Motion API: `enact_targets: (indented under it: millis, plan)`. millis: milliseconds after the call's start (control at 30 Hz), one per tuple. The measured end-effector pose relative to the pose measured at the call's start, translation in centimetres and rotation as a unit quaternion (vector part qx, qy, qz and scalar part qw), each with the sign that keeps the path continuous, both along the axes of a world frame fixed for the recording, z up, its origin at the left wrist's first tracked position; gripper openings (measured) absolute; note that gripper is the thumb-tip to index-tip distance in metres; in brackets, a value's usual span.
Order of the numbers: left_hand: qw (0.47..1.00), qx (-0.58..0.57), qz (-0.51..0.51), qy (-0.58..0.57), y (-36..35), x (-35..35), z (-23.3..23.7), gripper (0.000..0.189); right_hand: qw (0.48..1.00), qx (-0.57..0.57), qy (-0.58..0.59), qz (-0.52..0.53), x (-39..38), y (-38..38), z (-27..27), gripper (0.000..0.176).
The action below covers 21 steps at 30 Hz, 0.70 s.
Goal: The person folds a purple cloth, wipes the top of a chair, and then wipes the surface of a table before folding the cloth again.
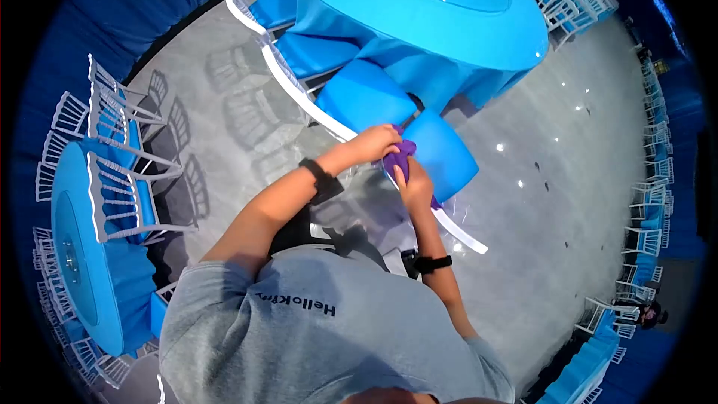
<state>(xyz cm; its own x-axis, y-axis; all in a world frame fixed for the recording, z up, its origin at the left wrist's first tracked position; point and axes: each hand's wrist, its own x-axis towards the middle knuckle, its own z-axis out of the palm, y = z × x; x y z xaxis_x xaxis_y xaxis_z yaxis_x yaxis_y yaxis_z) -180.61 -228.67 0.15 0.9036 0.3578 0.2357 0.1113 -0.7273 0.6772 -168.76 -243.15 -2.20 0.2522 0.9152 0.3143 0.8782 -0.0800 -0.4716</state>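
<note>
A bunched purple cloth (402, 158) is between my two hands, at the top of a white chair back (460, 230). My left hand (378, 142) has its fingers closed on the cloth's upper left part. Just right of it, my right hand (416, 183) grips the cloth from below, thumb pointing up. More purple shows at the chair back by my right wrist. Beyond my hands lie blue chair seats (443, 155), one next to another (365, 97). Part of the cloth is hidden by my fingers.
A round table with a blue cloth (464, 30) stands ahead, with white chairs along its left side. Another blue table (112, 277) and white chairs (116, 194) are at the left. Rows of chairs line the right edge. Dark blue drapes (142, 7) hang at the upper left.
</note>
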Motion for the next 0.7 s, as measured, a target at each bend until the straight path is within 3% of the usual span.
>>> enact_targets:
  millis: [67, 133, 200, 233, 367, 467, 567, 633, 700]
  plan:
    - [0.999, 0.035, 0.029, -0.02, 0.6, -2.4, 0.2, 0.019, 0.996, 0.059, 0.065, -0.006, -1.5, 1.2, -0.1, 0.039]
    - [0.995, 0.078, 0.05, -0.029, 1.5, -5.9, 1.6, 0.017, 0.998, 0.056, 0.033, 0.016, -2.9, 3.5, -0.8, 0.047]
    - [0.989, 0.125, 0.071, -0.04, 3.6, -9.5, 2.1, 0.016, 0.994, 0.019, -0.056, 0.089, -5.3, 7.1, -0.6, 0.055]
    - [0.982, 0.154, 0.103, -0.046, 5.0, -11.4, 2.0, 0.015, 0.991, -0.081, -0.016, 0.106, -7.3, 9.0, -0.9, 0.061]
    - [0.968, 0.182, 0.166, -0.039, 11.3, -19.5, 0.7, 0.011, 0.988, -0.072, -0.106, 0.088, -15.4, 16.6, -1.7, 0.061]
    - [0.965, 0.171, 0.198, 0.003, 14.7, -24.0, -0.3, 0.01, 0.983, 0.043, -0.173, 0.048, -18.7, 21.4, -2.2, 0.064]
    - [0.956, 0.215, 0.194, -0.035, 19.5, -27.4, 0.8, 0.011, 0.983, 0.031, -0.178, 0.043, -21.9, 25.7, -2.2, 0.065]
    - [0.954, 0.236, 0.179, -0.044, 22.4, -28.4, 1.0, 0.011, 0.983, 0.111, -0.144, 0.007, -23.6, 28.2, -2.9, 0.064]
    - [0.954, 0.245, 0.17, -0.021, 25.7, -28.9, 1.4, 0.011, 0.984, 0.103, -0.143, -0.009, -24.8, 31.2, -2.9, 0.063]
